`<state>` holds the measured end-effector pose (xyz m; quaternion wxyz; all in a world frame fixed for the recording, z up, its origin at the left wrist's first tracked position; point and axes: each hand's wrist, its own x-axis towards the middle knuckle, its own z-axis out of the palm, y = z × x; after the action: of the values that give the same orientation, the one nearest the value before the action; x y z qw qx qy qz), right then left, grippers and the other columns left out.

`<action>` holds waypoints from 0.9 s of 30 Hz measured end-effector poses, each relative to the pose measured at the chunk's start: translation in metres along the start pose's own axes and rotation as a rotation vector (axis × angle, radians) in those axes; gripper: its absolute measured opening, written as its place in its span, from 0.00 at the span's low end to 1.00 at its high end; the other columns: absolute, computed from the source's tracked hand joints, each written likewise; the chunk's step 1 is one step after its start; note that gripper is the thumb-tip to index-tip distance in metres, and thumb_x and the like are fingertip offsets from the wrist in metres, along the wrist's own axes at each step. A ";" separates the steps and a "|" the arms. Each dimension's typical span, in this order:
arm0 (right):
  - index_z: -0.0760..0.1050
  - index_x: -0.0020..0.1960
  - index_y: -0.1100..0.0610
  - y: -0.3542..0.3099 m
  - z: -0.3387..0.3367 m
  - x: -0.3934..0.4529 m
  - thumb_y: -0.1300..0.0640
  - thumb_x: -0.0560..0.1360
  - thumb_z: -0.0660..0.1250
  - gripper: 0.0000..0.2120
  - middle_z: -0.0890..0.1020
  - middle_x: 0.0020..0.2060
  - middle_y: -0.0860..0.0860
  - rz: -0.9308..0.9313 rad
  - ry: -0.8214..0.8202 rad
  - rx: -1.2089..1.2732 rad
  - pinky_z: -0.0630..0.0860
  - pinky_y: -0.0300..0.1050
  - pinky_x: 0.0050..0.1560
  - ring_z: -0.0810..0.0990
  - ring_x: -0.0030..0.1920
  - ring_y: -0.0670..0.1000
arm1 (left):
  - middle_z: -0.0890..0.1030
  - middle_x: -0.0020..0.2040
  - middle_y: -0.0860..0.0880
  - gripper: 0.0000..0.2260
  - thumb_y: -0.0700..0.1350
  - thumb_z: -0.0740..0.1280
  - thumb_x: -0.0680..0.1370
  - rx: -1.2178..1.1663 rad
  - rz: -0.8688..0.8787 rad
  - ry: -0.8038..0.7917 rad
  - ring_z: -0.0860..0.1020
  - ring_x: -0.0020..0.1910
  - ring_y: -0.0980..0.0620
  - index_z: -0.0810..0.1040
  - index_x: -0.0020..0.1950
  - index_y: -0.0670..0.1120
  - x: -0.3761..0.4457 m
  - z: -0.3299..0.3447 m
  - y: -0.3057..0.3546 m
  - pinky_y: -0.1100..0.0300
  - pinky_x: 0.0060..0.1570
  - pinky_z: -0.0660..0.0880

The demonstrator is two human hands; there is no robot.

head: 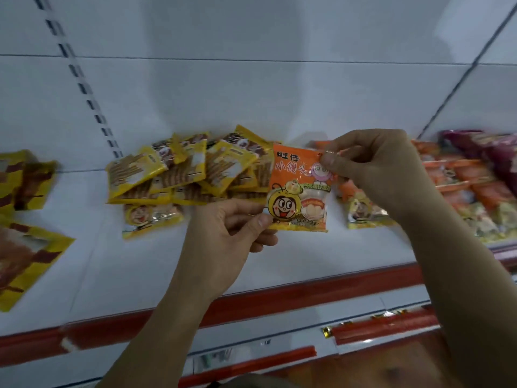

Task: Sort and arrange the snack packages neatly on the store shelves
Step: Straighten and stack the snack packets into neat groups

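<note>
- an orange packet (299, 189) is held up in front of a white shelf (279, 256), above its middle.
- the left hand (235, 228) pinches the packet's near left corner between thumb and fingers.
- the right hand (372, 169) pinches its far right corner.
- a loose yellow pile (190, 172) lies just left of the packet, at the back of the shelf.
- orange packets (458, 177) lie in rows to the right.
- one more small packet (152, 217) lies near the pile's front edge.
- risk: with only corner pinches, the slick film could slip and the packet drop.
- risk: setting it down left would mix it into the yellow pile.
</note>
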<state>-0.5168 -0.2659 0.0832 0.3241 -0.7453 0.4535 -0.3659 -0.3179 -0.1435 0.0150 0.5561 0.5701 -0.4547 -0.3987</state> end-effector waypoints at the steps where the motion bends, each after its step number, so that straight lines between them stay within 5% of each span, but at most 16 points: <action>1: 0.85 0.46 0.54 0.010 -0.015 0.001 0.58 0.74 0.76 0.02 0.85 0.32 0.49 0.006 -0.008 -0.043 0.75 0.37 0.31 0.81 0.30 0.45 | 0.87 0.40 0.48 0.05 0.39 0.69 0.79 0.021 -0.012 -0.031 0.86 0.39 0.50 0.82 0.54 0.44 0.002 0.015 -0.001 0.59 0.38 0.82; 5: 0.85 0.44 0.51 0.045 -0.061 0.004 0.56 0.74 0.76 0.01 0.86 0.34 0.50 -0.002 -0.018 -0.206 0.83 0.55 0.43 0.84 0.37 0.54 | 0.87 0.40 0.54 0.03 0.43 0.70 0.80 0.250 0.050 -0.073 0.85 0.40 0.58 0.84 0.51 0.48 0.012 0.070 -0.009 0.63 0.40 0.79; 10: 0.85 0.44 0.50 0.082 -0.089 0.007 0.56 0.75 0.75 0.02 0.84 0.35 0.44 -0.012 -0.041 -0.308 0.79 0.44 0.40 0.81 0.36 0.41 | 0.83 0.38 0.59 0.02 0.48 0.71 0.78 0.571 0.133 -0.073 0.80 0.42 0.63 0.84 0.47 0.53 0.013 0.122 -0.011 0.69 0.40 0.75; 14: 0.84 0.43 0.48 0.106 -0.097 0.013 0.55 0.76 0.75 0.04 0.83 0.35 0.42 -0.003 -0.093 -0.312 0.77 0.40 0.40 0.80 0.36 0.38 | 0.79 0.38 0.58 0.03 0.51 0.72 0.76 0.755 0.194 -0.009 0.77 0.41 0.56 0.83 0.45 0.54 0.015 0.148 -0.016 0.51 0.43 0.78; 18: 0.84 0.45 0.46 0.117 -0.099 0.017 0.53 0.75 0.75 0.02 0.83 0.37 0.41 -0.027 -0.148 -0.329 0.74 0.34 0.40 0.79 0.38 0.35 | 0.78 0.38 0.58 0.03 0.52 0.73 0.74 0.799 0.179 -0.007 0.77 0.42 0.56 0.82 0.43 0.55 0.015 0.157 -0.016 0.49 0.45 0.78; 23: 0.85 0.44 0.48 0.120 -0.097 0.018 0.52 0.74 0.76 0.01 0.82 0.38 0.43 -0.062 -0.166 -0.380 0.71 0.34 0.36 0.78 0.37 0.40 | 0.76 0.38 0.58 0.06 0.53 0.74 0.73 0.784 0.174 0.023 0.76 0.41 0.56 0.82 0.47 0.54 0.011 0.157 -0.016 0.52 0.43 0.77; 27: 0.83 0.42 0.45 0.121 -0.094 0.017 0.53 0.74 0.76 0.05 0.82 0.37 0.46 -0.082 -0.215 -0.432 0.70 0.30 0.32 0.78 0.37 0.45 | 0.78 0.38 0.60 0.05 0.54 0.72 0.75 0.759 0.150 0.036 0.77 0.42 0.62 0.84 0.46 0.53 0.011 0.157 -0.018 0.67 0.40 0.71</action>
<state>-0.6435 -0.3408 0.0384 0.1884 -0.8498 0.4535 -0.1918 -0.4648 -0.1975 -0.0124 0.3413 0.7075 -0.6004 -0.1501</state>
